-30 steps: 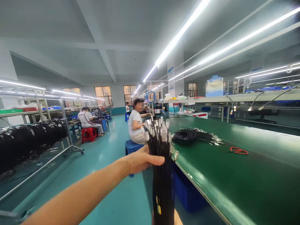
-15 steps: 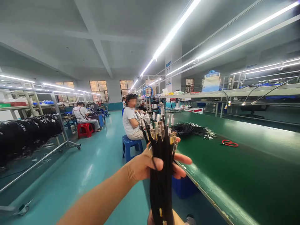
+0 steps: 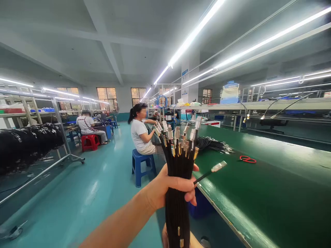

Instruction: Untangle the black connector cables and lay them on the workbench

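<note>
A thick bundle of black cables [image 3: 178, 206] stands upright in front of me, with shiny metal connectors at its top and a couple of gold ones lower down. My left hand [image 3: 178, 184] is closed around its upper part, thumb across the front and fingers round the far side. One cable with a silver connector [image 3: 218, 167] sticks out to the right past my left thumb. Low in the picture, my right hand [image 3: 165, 236] grips the bundle's lower part, mostly hidden behind the cables.
To the right stretches a green worktable [image 3: 271, 193] bearing another cable bundle [image 3: 214, 144] and red-handled scissors [image 3: 247, 159]. A person [image 3: 139, 134] sits on a blue stool [image 3: 143, 165] ahead; another is farther left. Black cables hang on a wheeled rack [image 3: 28, 144].
My left thumb and fingers have closed farther around the bundle. One cable end now juts out to the right. The seated person ahead has turned toward the bench.
</note>
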Demonstrator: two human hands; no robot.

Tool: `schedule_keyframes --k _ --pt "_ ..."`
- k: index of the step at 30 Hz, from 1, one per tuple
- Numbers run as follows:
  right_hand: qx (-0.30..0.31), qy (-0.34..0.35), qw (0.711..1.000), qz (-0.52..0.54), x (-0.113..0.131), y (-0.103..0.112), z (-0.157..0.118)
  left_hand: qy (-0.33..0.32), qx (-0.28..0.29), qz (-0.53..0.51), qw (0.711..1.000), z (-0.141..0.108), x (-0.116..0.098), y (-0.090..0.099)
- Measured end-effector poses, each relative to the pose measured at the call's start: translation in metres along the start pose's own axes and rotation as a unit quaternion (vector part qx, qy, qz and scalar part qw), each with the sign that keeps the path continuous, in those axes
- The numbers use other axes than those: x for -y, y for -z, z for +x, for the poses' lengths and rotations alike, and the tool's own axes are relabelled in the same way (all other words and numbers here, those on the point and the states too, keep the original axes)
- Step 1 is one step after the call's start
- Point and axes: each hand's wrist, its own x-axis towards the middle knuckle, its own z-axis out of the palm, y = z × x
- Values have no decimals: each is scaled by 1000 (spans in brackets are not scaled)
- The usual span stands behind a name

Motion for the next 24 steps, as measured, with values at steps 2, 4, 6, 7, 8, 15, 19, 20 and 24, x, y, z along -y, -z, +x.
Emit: schedule_keyframes --k 2,4,6,7,8,15,19,20,24 --pt "-2 18 1000 -2 0 0 2 -9 -27 20 999 -2 -7 -5" --pt "3 26 1000 -6 0 -1 4 -1 -34 44 998 -5 -14 -8" --pt "1 23 1000 -7 2 0 3 7 -59 74 995 -8 -19 -10" --pt "-6 22 1000 -7 4 1 1 5 -84 89 992 -8 -20 -10" --pt "-22 26 999 -6 7 4 0 -3 -117 105 988 -9 -22 -11" --pt "-185 92 975 -85 18 9 9 -69 -282 179 940 -11 -26 -4" --pt "-142 46 986 -80 20 -9 12 -40 -274 174 945 -16 -24 10" --pt "-129 29 988 -79 23 -9 9 -31 -265 167 949 -18 -24 15" --pt "-165 29 972 -167 46 18 -1 -22 -245 151 957 -29 -31 26"
